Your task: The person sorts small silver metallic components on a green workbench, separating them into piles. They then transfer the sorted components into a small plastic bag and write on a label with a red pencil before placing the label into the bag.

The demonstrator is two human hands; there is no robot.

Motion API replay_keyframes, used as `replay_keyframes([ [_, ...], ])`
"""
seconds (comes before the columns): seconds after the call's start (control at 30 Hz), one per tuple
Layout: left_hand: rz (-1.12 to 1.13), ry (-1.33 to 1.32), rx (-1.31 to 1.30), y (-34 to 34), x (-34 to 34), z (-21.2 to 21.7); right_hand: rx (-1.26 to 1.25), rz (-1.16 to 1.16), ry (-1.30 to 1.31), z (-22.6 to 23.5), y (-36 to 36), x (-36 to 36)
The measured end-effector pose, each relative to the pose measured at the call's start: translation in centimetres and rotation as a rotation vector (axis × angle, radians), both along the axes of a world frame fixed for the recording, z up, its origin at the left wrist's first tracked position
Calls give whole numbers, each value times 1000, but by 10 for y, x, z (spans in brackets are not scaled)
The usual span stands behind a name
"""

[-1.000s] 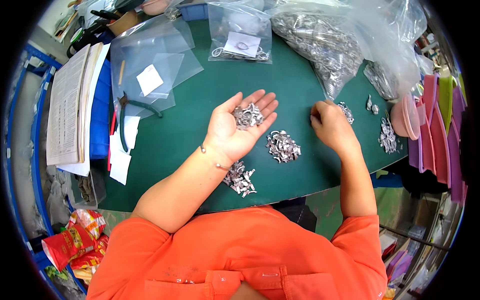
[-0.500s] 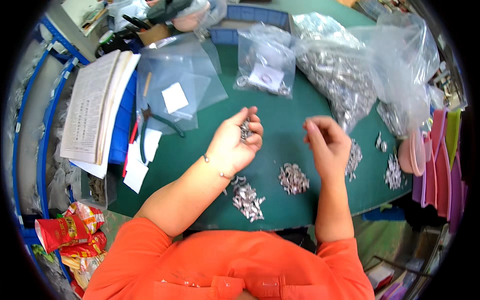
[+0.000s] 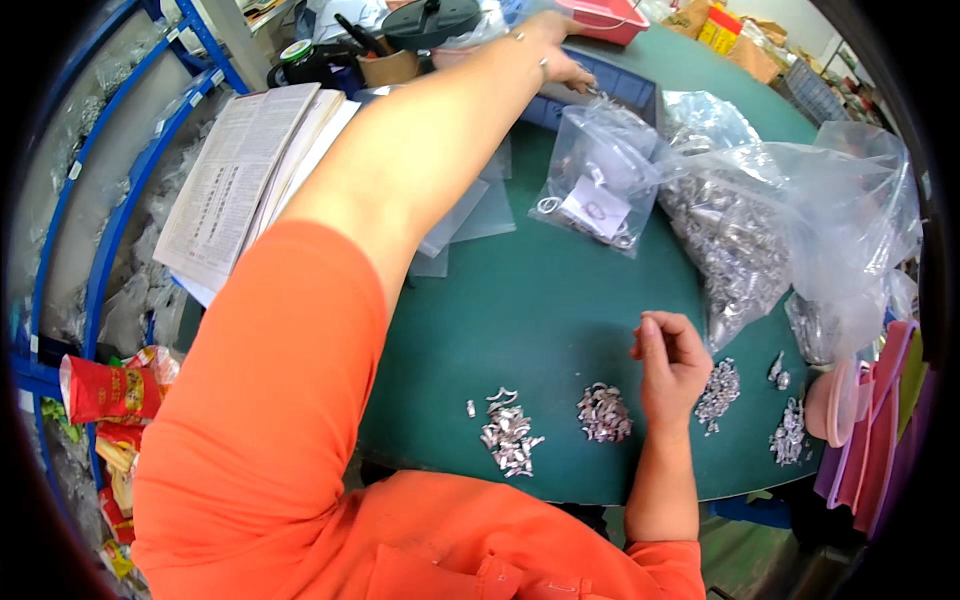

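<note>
My left hand point(image 3: 558, 48) is stretched far forward over the blue tray point(image 3: 540, 112) at the back of the table. Its fingers are curled and point down toward the tray, with small silvery metal pieces at the fingertips; the palm is hidden. Nearer to me, my right hand point(image 3: 672, 365) hovers above the green table, thumb and fingertips pinched together. Whatever they hold, if anything, is too small to make out. Beside that hand lie a pile of small metal pieces point(image 3: 604, 412) on its left and another metal pile point(image 3: 718, 395) on its right.
Further left is a metal pile point(image 3: 510, 438). A clear bag with rings point(image 3: 592, 205) lies before the tray, and a large bag of metal parts point(image 3: 735, 240) stands right of it. Open papers point(image 3: 235, 180) lie left; pink containers point(image 3: 828, 400) stand right. Blue shelving point(image 3: 120, 215) borders the left.
My left hand has swung from mid-table, where its palm cupped small metal pieces, forward to the blue tray. My right hand stays pinched near its place. The whole view has shifted.
</note>
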State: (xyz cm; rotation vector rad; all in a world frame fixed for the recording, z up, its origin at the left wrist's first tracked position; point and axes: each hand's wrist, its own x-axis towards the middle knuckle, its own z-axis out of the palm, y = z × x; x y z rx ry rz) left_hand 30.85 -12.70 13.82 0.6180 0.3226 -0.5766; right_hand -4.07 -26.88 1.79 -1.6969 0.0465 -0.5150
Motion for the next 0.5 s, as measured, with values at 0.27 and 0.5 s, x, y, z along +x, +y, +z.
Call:
replay_keyframes([
  [0.27, -443, -733, 912, 54, 15, -17, 25, 38, 9, 5, 1, -3],
  [0.5, -1217, -1443, 2141, 141, -133, -43, -42, 84, -23, 7, 10, -7],
])
